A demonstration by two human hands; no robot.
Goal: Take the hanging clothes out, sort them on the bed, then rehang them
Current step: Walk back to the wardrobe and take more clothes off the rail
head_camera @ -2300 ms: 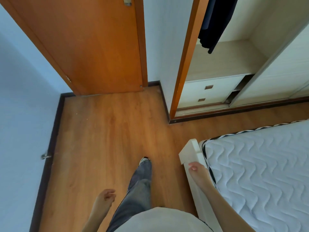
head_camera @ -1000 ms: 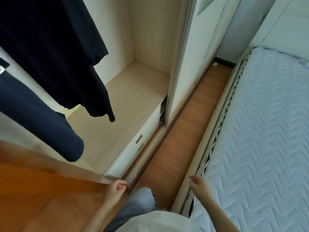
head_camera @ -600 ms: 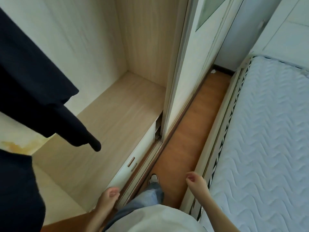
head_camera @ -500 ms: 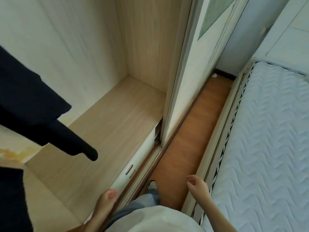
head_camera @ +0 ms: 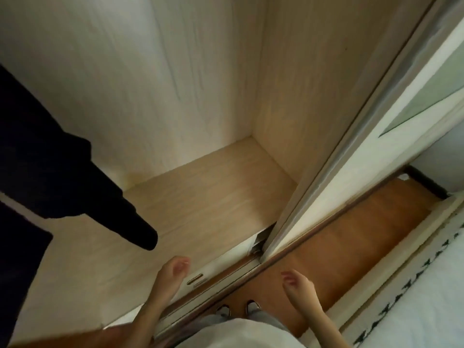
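Loosely curled left hand [head_camera: 173, 270], right hand [head_camera: 298, 283] empty; dark garment [head_camera: 50, 177], perhaps jacket, hanging.

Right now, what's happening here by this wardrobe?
A person stands at the open wardrobe, toes near its sliding track. Both hands are loosely curled and hold nothing: the left hand is over the drawer front, the right hand over the wooden floor. Dark clothes hang inside on the left, not yet touched. The bed shows at the right.
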